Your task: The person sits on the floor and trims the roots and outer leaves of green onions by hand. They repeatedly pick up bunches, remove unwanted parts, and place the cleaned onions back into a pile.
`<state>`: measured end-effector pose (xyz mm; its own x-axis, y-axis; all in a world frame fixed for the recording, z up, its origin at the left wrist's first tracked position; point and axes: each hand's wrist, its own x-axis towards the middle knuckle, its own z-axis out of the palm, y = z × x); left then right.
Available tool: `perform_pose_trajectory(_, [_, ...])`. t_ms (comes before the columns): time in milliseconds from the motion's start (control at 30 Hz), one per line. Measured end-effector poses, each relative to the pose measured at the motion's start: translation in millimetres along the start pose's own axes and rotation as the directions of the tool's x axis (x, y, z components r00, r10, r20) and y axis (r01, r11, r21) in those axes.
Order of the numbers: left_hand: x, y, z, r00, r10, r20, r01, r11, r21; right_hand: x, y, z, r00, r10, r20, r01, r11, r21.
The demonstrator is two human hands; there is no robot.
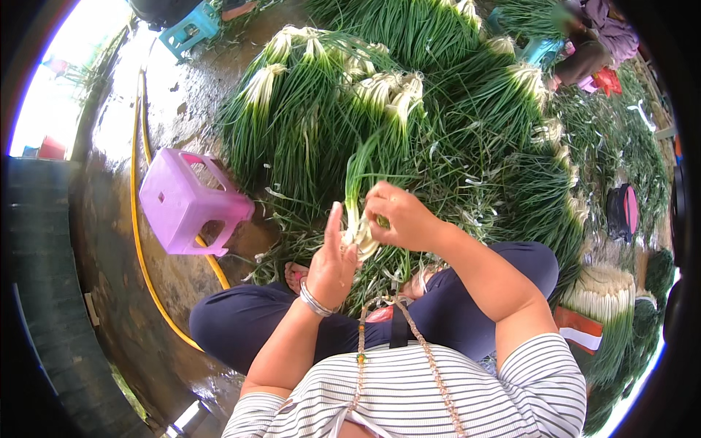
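A small bunch of green onions (pixel 353 205) stands up between my two hands, its white stems low and its green leaves pointing away from me. My left hand (pixel 332 265), with a silver bangle at the wrist, lies against the white ends, its fingers raised and straight. At the right side of the stems, my right hand (pixel 397 216) has bent fingers; a pale, blurred strand or stem loops by its fingertips. Whether it grips the bunch is hard to see. Beyond them lie large bundles of green onions (pixel 306 109) with white root ends up.
A pink plastic stool (pixel 175 202) stands at the left beside a yellow hose (pixel 137 219) on wet ground. Loose leaves (pixel 454 191) litter the ground. More stacked green onions (pixel 602 295) lie at the right. Another person (pixel 591 49) sits at the upper right; a turquoise stool (pixel 190 30) is upper left.
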<state>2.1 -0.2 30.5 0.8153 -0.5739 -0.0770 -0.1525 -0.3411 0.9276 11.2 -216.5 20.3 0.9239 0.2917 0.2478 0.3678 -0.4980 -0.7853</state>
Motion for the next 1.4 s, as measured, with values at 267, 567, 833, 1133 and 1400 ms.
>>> perform_pose_trajectory(267, [1,-1,0,0.998,0.018,-0.06,-0.012,0.994,0.105,7,-36,-28,0.922,0.284,0.263,-0.343,0.914,0.218])
perform_pose_trajectory(567, [-3,-26,4,0.976,-0.089,-0.196,0.061,0.988,-0.145,3,-57,-7,0.903,-0.104,0.417,-0.077,0.915,0.396])
perform_pose_trajectory(833, [14,12,-51,0.729,-0.116,-0.675,-0.187,0.914,-0.359,-44,9,35,0.577,0.349,0.738,-0.08,0.924,-0.375])
perform_pose_trajectory(1133, [-7,33,3,0.965,0.253,-0.064,-0.254,0.967,-0.008,-8,-26,14,0.745,0.476,0.468,-0.529,-0.008,0.849])
perform_pose_trajectory(1400, [-16,-8,-8,0.833,-0.189,0.52,-0.169,0.808,0.564,-9,1,-42,0.832,0.479,0.281,-0.312,-0.015,0.95])
